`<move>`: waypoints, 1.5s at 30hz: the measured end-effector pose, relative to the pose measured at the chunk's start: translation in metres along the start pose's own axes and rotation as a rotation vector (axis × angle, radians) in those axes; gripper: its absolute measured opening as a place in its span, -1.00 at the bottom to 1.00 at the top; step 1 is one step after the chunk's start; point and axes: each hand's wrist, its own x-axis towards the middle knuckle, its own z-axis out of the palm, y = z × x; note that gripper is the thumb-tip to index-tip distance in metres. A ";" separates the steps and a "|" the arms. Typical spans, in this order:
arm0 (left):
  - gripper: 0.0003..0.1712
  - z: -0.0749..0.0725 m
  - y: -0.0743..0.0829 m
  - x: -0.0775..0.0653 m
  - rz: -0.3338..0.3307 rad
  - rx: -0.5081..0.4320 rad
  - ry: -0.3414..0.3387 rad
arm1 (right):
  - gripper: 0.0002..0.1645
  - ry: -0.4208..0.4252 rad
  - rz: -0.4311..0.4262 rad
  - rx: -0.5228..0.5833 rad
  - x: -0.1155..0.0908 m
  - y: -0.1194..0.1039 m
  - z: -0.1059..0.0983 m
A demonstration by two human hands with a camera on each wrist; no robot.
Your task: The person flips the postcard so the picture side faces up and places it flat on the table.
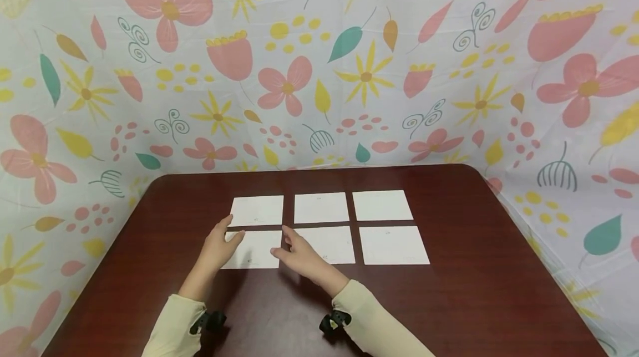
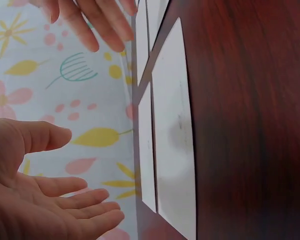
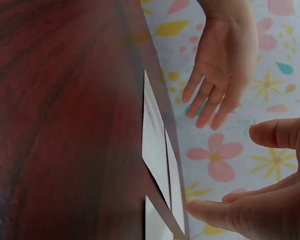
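Observation:
White paper cards lie flat in two rows of three. My left hand [image 1: 218,247] is over the left side of the front left card [image 1: 259,256], its fingers loosely extended and holding nothing. Facing it, my right hand [image 1: 303,258] hovers by that card's right edge, near the front middle card [image 1: 336,243], with thumb and fingers apart. In the left wrist view the left palm [image 2: 45,205] is above the cards, touching none. The right wrist view shows both hands apart with bare palms. Small faint marks on the cards are too tiny to read.
Behind are the back left card [image 1: 257,210], back middle card [image 1: 321,207] and back right card [image 1: 383,205]; the front right card [image 1: 394,246] lies beside the front middle one. A dark reddish-brown table [image 1: 474,290] carries them. Floral cloth [image 1: 319,69] hangs around its back and sides.

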 end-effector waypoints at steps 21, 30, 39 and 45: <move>-0.14 -0.003 -0.023 -0.001 -0.162 -0.070 -0.185 | -0.11 0.036 0.135 0.077 0.000 0.001 0.017; -0.13 -0.001 -0.027 0.000 -0.139 -0.067 -0.163 | -0.11 0.037 0.146 0.136 0.000 -0.003 0.021; -0.22 -0.001 -0.023 0.003 -0.166 -0.075 -0.162 | -0.14 0.066 0.160 0.168 0.002 -0.003 0.021; -0.28 -0.003 -0.023 0.005 -0.166 -0.109 -0.131 | -0.14 0.102 0.160 0.199 0.004 -0.002 0.022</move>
